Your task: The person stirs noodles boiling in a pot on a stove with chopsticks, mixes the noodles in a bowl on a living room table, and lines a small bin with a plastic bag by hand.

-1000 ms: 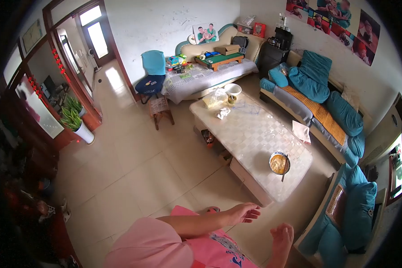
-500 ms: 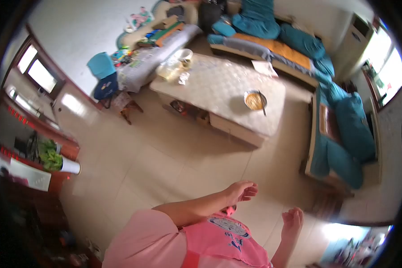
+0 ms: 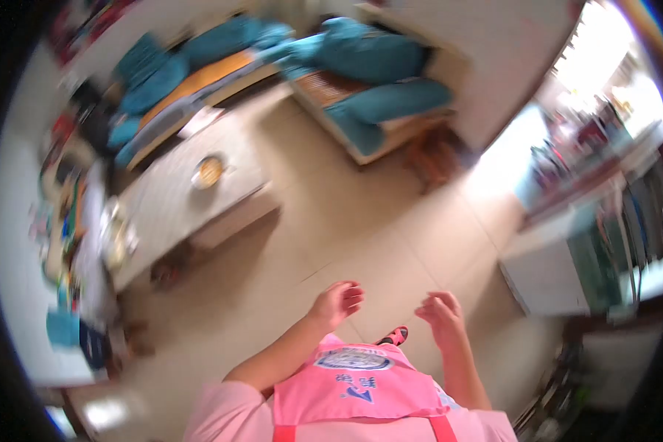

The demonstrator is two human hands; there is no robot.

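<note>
My left hand (image 3: 339,303) hangs in the air over the floor, its fingers loosely bent and apart, with nothing visible in it. Across from it, my right hand (image 3: 442,312) is also raised, with bent fingers, a gap by the thumb and nothing held. Between my forearms lies the pink apron (image 3: 376,379) on my body, with a round printed picture and blue lettering. A shoe (image 3: 396,336) with red straps shows on the floor just beyond the apron. Neither hand touches any object.
A long low table (image 3: 162,177) at left bears a bowl of food (image 3: 209,172) and plastic bags (image 3: 116,236). Sofas with teal cushions (image 3: 372,55) stand behind, a wooden stool (image 3: 431,158) beside one. A white cabinet (image 3: 549,269) stands at right near a bright doorway.
The view has swung right, so the table now sits at left and the doorway and cabinet have come in. My right hand is higher in view; both hands remain empty.
</note>
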